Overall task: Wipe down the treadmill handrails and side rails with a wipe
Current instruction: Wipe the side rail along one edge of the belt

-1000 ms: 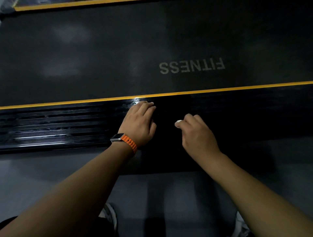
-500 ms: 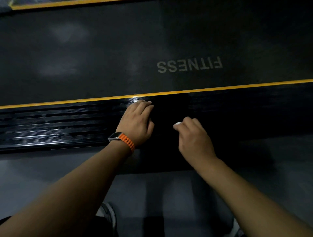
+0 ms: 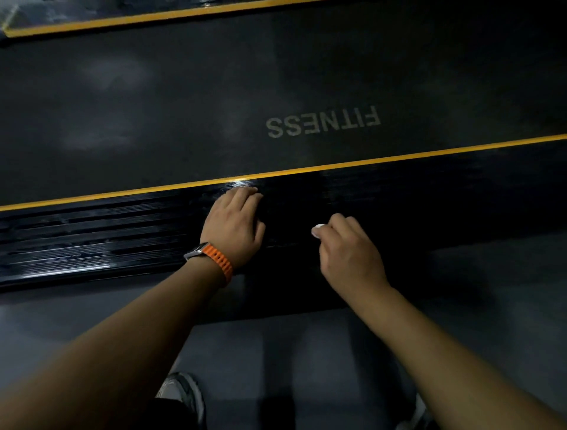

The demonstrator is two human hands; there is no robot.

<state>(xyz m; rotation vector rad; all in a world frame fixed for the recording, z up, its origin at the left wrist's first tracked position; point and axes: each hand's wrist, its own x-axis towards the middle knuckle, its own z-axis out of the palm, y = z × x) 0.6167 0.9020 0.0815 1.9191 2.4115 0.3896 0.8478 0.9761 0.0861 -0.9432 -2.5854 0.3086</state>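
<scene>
Looking down and forward from the wearer's head, wide-angle, close over the side rail [image 3: 92,239]. Facing across the rail toward the belt [image 3: 184,107], so reading its lettering [image 3: 322,125] upside down. Taking in both forearms [image 3: 122,337], the floor [image 3: 61,322] and shoes [image 3: 179,394] along the lower edge. Cropping the far rail [image 3: 214,3] to a strip along the top edge.

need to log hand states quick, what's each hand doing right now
left hand: open, fingers flat on the side rail.
right hand: curled round a white wipe, mostly hidden.
</scene>
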